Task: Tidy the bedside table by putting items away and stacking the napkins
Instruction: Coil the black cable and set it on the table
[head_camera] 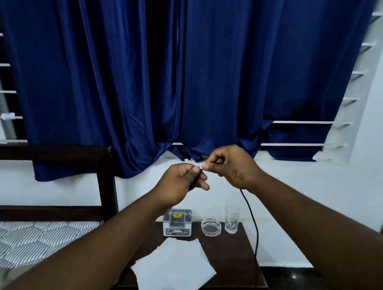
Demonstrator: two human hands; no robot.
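Both my hands are raised in front of the blue curtain, above the dark wooden bedside table [230,256]. My left hand [181,178] grips one end of a black cable [252,219]. My right hand [232,165] pinches the cable close to the left hand, and the rest of it hangs down past the table's right edge. On the table lie several white napkins [175,268], loosely overlapping and sticking out over the front edge. Behind them stand a small clear box [177,223] with dark contents, a glass ashtray [211,227] and a drinking glass [231,219].
A bed with a striped mattress [20,239] and a dark wooden headboard [106,184] sits left of the table. Blue curtains [168,75] hang over a barred window behind. A white wall [364,191] runs to the right, with dark floor below it.
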